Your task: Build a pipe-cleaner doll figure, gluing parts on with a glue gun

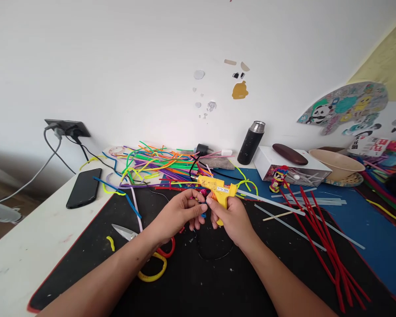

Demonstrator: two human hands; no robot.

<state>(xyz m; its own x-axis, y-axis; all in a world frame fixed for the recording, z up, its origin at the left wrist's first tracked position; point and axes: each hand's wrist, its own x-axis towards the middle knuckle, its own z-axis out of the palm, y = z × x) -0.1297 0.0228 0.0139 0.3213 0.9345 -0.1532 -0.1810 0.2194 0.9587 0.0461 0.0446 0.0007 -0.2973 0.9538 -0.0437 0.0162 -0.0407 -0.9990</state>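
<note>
My right hand is wrapped round a yellow hot glue gun, its nozzle pointing left and a long clear glue stick jutting from its back. Close beside it, my left hand is closed in a pinch on a small pipe-cleaner piece. Bits of pink, blue and red show around those fingers, but most of the piece is hidden. Below my left forearm lie scissors with yellow and red handles, blades pointing left. A black cable loops on the black mat under my hands.
Coloured pipe cleaners are heaped at the back. A phone lies left; red pipe cleaners and loose glue sticks lie right. A black flask, white box, small figure and bowl stand along the wall.
</note>
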